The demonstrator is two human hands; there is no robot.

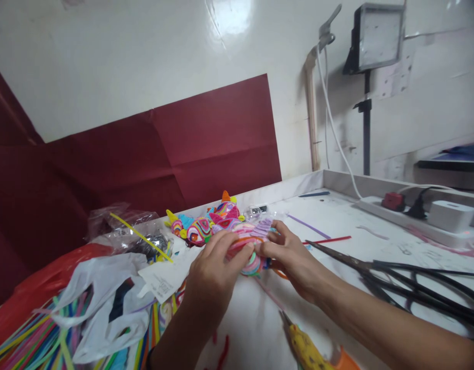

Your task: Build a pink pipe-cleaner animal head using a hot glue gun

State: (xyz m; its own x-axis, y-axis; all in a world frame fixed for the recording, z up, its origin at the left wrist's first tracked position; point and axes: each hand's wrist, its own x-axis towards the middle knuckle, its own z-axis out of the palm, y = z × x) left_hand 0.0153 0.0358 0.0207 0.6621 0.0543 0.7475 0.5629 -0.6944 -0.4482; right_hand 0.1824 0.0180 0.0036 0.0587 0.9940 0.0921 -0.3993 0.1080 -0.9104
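where both hands cover it, the multicoloured fuzzy craft piece [254,264] is partly hidden, its outline blurred; left hand [211,270]: fingers curled, thumb closed on the piece's left side; right hand [288,259]: thumb and fingers nearly together, apparently gripping its right edge; piece located over the white table [248,324]; black scissors [360,266], cut off at right; yellow-handled tool [306,347], cut off below.
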